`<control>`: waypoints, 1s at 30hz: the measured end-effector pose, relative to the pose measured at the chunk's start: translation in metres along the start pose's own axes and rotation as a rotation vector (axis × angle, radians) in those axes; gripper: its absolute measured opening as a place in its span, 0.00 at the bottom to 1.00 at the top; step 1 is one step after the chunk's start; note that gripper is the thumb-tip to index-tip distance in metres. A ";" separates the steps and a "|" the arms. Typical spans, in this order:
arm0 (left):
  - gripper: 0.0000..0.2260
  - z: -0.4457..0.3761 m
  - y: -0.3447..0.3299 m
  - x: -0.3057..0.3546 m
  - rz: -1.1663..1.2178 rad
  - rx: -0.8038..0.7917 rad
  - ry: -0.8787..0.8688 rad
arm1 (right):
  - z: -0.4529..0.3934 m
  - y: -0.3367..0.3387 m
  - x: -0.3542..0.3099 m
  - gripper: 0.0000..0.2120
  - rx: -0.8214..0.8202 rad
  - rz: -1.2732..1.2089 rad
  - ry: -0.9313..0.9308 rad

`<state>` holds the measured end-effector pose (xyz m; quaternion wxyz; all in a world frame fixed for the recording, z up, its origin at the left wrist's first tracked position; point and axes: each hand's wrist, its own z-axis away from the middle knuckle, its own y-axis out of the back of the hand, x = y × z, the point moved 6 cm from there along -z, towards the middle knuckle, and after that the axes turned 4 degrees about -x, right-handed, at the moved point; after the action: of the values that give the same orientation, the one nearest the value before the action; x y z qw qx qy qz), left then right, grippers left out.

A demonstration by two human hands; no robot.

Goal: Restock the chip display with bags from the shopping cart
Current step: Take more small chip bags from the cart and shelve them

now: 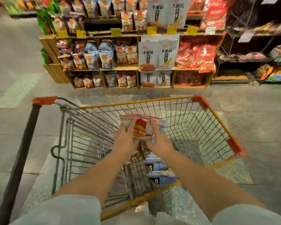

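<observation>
A red and white chip bag (140, 128) is held over the wire shopping cart (217, 116) between both my hands. My left hand (125, 140) grips its left side, and my right hand (157, 140) grips its right side. Deeper in the cart lie blue chip bags (159, 166) and a red one, partly hidden under my arms. The wooden chip display (120, 68) stands beyond the cart, its left compartments filled with several chip bags.
The cart's black push handle (23, 151) runs down the left. White snack packs (157, 54) and red packs (195, 56) fill the display's right side. A dark wire rack (243, 59) stands further right. Grey floor (15, 62) lies to the left.
</observation>
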<state>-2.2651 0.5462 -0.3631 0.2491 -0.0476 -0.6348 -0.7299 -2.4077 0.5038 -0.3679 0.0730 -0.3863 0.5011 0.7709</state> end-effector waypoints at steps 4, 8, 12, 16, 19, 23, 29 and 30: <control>0.35 0.018 0.030 0.083 -0.056 0.146 -0.114 | 0.047 0.074 0.005 0.43 0.187 -0.018 0.055; 0.34 0.045 0.035 0.172 -0.009 0.211 -0.231 | 0.105 0.144 0.028 0.43 0.319 -0.079 0.115; 0.32 0.072 0.028 0.260 0.040 0.306 -0.363 | 0.154 0.202 0.065 0.47 0.474 -0.126 0.111; 0.33 0.090 0.006 0.345 0.146 0.316 -0.468 | 0.203 0.253 0.112 0.45 0.588 -0.246 0.080; 0.33 0.089 -0.013 0.399 0.178 0.309 -0.543 | 0.225 0.287 0.147 0.44 0.652 -0.345 0.050; 0.32 0.071 -0.039 0.465 0.181 0.309 -0.639 | 0.233 0.331 0.199 0.44 0.732 -0.361 0.003; 0.30 0.008 -0.083 0.584 0.251 0.228 -0.767 | 0.224 0.424 0.295 0.43 0.853 -0.348 -0.098; 0.29 -0.002 -0.088 0.606 0.264 0.219 -0.799 | 0.223 0.443 0.311 0.43 0.870 -0.328 -0.120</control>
<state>-2.8301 0.3664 -0.2088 0.0785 -0.3803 -0.7436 -0.5443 -2.9609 0.3877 -0.2141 0.3779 -0.3486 0.7050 0.4885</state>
